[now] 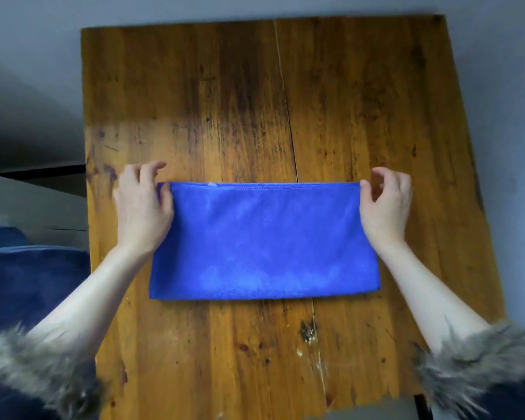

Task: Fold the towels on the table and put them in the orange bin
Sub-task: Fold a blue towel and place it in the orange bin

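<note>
A blue towel (264, 241) lies flat on the wooden table (255, 101), folded in half into a wide rectangle, with its doubled hem along the far side. My left hand (141, 204) is at the towel's far left corner. Its thumb lies on the towel's edge and its fingers curl loosely just above the corner. My right hand (387, 201) is at the far right corner. Its thumb tip touches that corner, and a gap shows between the thumb and the raised, curled fingers. The orange bin is not in view.
A dark blue cushioned seat (28, 283) and a pale surface (28, 207) sit off the table's left edge. Grey floor surrounds the table. Bare wood shows beyond the towel and in front of it.
</note>
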The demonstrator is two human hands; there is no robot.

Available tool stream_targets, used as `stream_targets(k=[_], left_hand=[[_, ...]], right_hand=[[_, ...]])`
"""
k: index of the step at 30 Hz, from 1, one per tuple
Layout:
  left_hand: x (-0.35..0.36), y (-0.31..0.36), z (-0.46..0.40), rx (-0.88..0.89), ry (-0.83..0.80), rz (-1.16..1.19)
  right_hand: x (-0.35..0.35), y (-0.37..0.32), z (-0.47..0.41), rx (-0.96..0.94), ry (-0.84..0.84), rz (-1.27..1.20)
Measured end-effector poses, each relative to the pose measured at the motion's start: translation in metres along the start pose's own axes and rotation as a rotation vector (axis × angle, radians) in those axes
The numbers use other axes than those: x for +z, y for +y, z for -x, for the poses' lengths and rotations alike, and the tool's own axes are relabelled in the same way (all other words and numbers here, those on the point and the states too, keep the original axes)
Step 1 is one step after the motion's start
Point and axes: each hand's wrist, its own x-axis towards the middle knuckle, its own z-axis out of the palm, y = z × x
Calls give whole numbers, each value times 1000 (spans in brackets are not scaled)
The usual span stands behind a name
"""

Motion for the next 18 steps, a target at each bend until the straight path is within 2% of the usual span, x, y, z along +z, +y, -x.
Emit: stream_targets(k=[1,3,6,8,10,18], left_hand=[[2,6,11,49,38,-62],[11,20,37,182,27,-143],[35,39,75,381,-128,-250],[48,43,85,432,-195,-328],[52,37,79,420,-204,-368],[32,-4,58,331,-182,-387]], right_hand=[[1,-6,12,-95,24,33],[7,-19,42,-283,-34,89],[29,-35,89,-542,-192,206],[44,-38,104,-629,-270,277],[51,-34,97,-627,-292,315],[25,16,52,-386,-230,363]])
